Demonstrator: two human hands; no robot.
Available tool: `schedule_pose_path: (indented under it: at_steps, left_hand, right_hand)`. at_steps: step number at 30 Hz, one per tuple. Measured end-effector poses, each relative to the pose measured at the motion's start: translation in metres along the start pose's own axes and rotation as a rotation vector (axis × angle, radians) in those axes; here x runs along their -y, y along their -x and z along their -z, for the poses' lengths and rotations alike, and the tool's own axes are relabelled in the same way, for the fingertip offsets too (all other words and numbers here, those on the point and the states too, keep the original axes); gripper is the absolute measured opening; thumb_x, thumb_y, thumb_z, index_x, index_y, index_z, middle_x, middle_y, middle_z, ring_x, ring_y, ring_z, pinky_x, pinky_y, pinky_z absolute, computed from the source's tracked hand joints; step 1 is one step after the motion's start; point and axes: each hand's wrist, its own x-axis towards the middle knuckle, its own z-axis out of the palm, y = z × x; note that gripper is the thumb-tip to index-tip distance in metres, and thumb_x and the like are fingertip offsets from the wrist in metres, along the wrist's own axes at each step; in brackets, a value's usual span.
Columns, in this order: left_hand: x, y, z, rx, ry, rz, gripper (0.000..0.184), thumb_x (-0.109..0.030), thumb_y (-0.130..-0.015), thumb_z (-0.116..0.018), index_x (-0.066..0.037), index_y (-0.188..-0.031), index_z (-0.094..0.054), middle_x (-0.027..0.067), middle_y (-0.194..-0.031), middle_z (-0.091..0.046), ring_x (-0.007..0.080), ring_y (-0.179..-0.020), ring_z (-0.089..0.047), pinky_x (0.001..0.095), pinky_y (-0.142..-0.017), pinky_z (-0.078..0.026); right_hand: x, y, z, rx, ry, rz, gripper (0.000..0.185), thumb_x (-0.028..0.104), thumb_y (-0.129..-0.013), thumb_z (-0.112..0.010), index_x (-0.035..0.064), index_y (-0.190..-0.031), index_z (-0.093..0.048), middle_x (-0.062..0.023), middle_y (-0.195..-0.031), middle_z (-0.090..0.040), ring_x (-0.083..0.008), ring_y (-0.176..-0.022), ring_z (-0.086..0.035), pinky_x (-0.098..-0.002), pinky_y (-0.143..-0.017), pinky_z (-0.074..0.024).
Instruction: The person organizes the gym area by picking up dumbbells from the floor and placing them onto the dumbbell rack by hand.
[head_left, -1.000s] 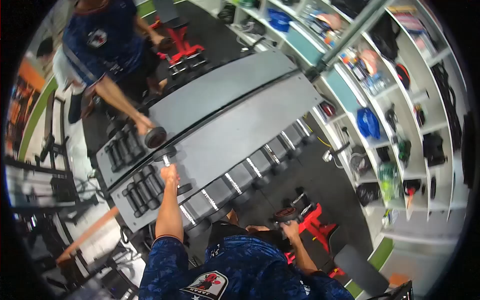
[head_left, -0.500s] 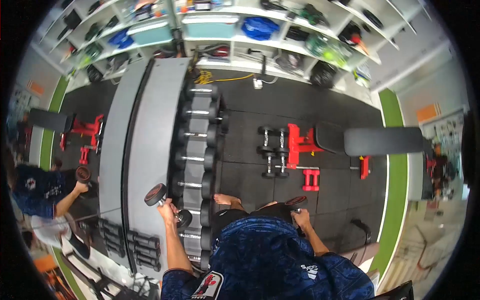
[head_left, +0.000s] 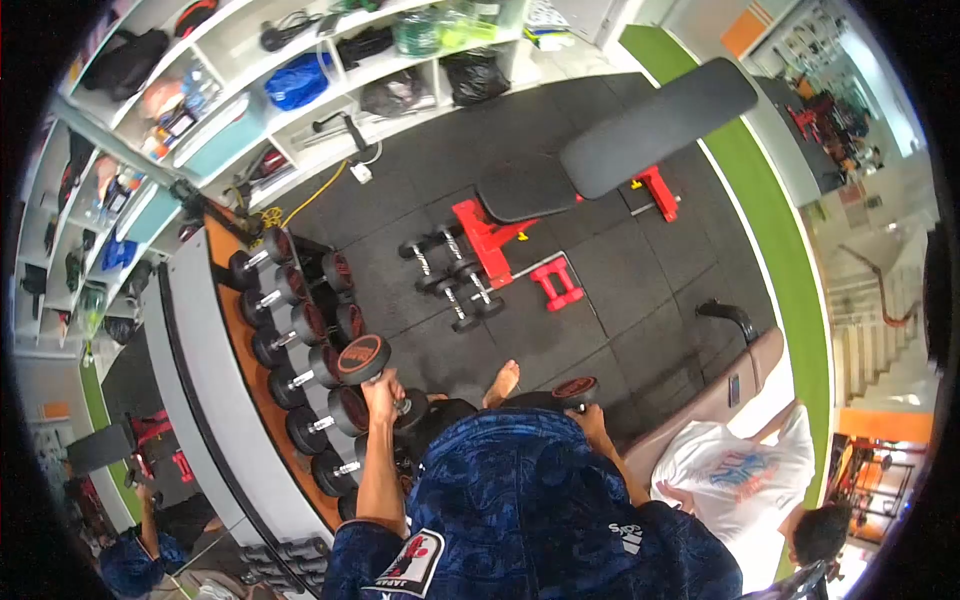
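Observation:
My left hand (head_left: 382,395) is closed around the handle of a dumbbell (head_left: 363,358) with a round black and reddish-brown head. It is beside the front ends of the racked dumbbells (head_left: 318,378). In front of my right hip, my right hand (head_left: 594,424) grips a second dumbbell (head_left: 575,389) of the same look. Its far head is hidden by my body. My bare foot (head_left: 503,383) shows on the black floor between the two hands.
Ahead stands a red-framed bench (head_left: 655,128), with chrome-handled dumbbells (head_left: 437,262) and red dumbbells (head_left: 557,285) on the floor by it. A person in a white shirt (head_left: 740,470) is at a brown bench (head_left: 735,385) on my right. Shelves (head_left: 290,60) and a mirror stand left.
My view and body have turned to the right, so the rack now slants at the left. A person in white has come into view on the right. Both dumbbells remain in my hands.

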Motion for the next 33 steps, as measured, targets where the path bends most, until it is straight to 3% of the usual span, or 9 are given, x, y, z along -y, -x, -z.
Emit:
schedule_pose_path:
  at_steps: [4, 7, 12, 15, 16, 20, 25, 28, 33]
  left_hand:
    - [0.016, -0.019, -0.077, 0.117, 0.019, 0.074, 0.021, -0.003, -0.081, -0.059, -0.005, -0.063, -0.048, 0.0022, -0.047, -0.038, 0.0142, -0.037, -0.040, 0.0301, -0.041, -0.038]
    - [0.025, -0.029, -0.120, 0.199, 0.021, 0.115, 0.022, -0.005, -0.081, -0.061, -0.005, -0.062, -0.050, 0.0035, -0.049, -0.043, 0.0147, -0.040, -0.045, 0.0301, -0.044, -0.041]
    - [0.026, -0.057, -0.170, 0.340, 0.006, 0.289, 0.025, -0.007, -0.083, -0.060, -0.006, -0.060, -0.051, 0.0041, -0.051, -0.048, 0.0146, -0.046, -0.048, 0.0296, -0.050, -0.043]
    - [0.042, -0.094, -0.181, 0.383, -0.016, 0.390, 0.022, -0.008, -0.081, -0.061, -0.006, -0.061, -0.052, 0.0042, -0.052, -0.049, 0.0150, -0.047, -0.049, 0.0295, -0.049, -0.042]
    - [0.051, -0.106, -0.187, 0.389, -0.011, 0.425, 0.021, -0.009, -0.081, -0.061, -0.006, -0.062, -0.052, 0.0042, -0.053, -0.049, 0.0152, -0.047, -0.049, 0.0294, -0.048, -0.041]
    - [0.093, -0.138, -0.199, 0.304, -0.085, 0.452, 0.018, -0.011, -0.078, -0.063, -0.006, -0.063, -0.054, 0.0038, -0.054, -0.051, 0.0157, -0.047, -0.050, 0.0291, -0.046, -0.040]
    - [0.167, -0.164, -0.210, 0.240, -0.106, 0.507, 0.020, -0.010, -0.080, -0.063, -0.006, -0.063, -0.054, 0.0052, -0.055, -0.051, 0.0181, -0.050, -0.054, 0.0318, -0.051, -0.044]
    - [0.231, -0.196, -0.221, 0.196, -0.084, 0.556, 0.019, -0.009, -0.081, -0.063, -0.007, -0.064, -0.054, 0.0051, -0.056, -0.052, 0.0181, -0.052, -0.054, 0.0317, -0.051, -0.044]
    - [0.358, -0.259, -0.218, 0.085, -0.088, 0.694, 0.016, -0.012, -0.081, -0.064, -0.007, -0.067, -0.058, 0.0027, -0.063, -0.055, 0.0131, -0.055, -0.053, 0.0285, -0.051, -0.043]
  right_hand:
    - [-0.004, -0.021, 0.017, -0.128, 0.068, 0.013, 0.048, 0.038, -0.068, -0.071, -0.0080, -0.083, -0.066, -0.0280, -0.084, -0.065, -0.0378, -0.088, -0.065, -0.0443, -0.077, -0.0507]
    - [0.030, -0.032, 0.047, -0.047, 0.040, -0.002, 0.043, 0.036, -0.069, -0.071, -0.0048, -0.084, -0.068, -0.0257, -0.084, -0.066, -0.0375, -0.087, -0.065, -0.0434, -0.077, -0.0510]
    - [0.082, -0.071, 0.073, -0.142, 0.001, 0.060, 0.031, 0.022, -0.067, -0.075, -0.0055, -0.079, -0.067, -0.0237, -0.077, -0.066, -0.0390, -0.079, -0.066, -0.0418, -0.072, -0.0507]
    - [0.075, -0.123, 0.051, -0.270, 0.024, 0.128, 0.034, 0.025, -0.068, -0.073, -0.0068, -0.076, -0.063, -0.0212, -0.072, -0.066, -0.0393, -0.075, -0.065, -0.0426, -0.068, -0.0500]
    - [0.099, -0.129, 0.058, -0.185, -0.062, -0.035, 0.033, 0.024, -0.069, -0.072, -0.0073, -0.070, -0.061, -0.0224, -0.068, -0.064, -0.0404, -0.075, -0.065, -0.0427, -0.065, -0.0491]
    - [0.104, -0.196, 0.021, -0.228, 0.016, 0.000, 0.044, 0.029, -0.066, -0.075, -0.0088, -0.086, -0.063, -0.0283, -0.082, -0.064, -0.0440, -0.084, -0.063, -0.0461, -0.074, -0.0496]
    - [0.132, -0.262, -0.009, -0.120, 0.053, 0.009, 0.040, 0.027, -0.070, -0.072, -0.0066, -0.087, -0.061, -0.0276, -0.082, -0.065, -0.0414, -0.083, -0.065, -0.0443, -0.072, -0.0512]
    - [0.111, -0.326, -0.047, -0.125, 0.113, 0.130, 0.041, 0.032, -0.068, -0.073, -0.0041, -0.086, -0.064, -0.0296, -0.087, -0.065, -0.0418, -0.088, -0.064, -0.0442, -0.080, -0.0510]
    - [0.073, -0.425, -0.104, 0.032, 0.141, -0.037, 0.037, 0.034, -0.074, -0.071, 0.0018, -0.092, -0.065, -0.0242, -0.088, -0.066, -0.0423, -0.087, -0.064, -0.0485, -0.081, -0.0503]
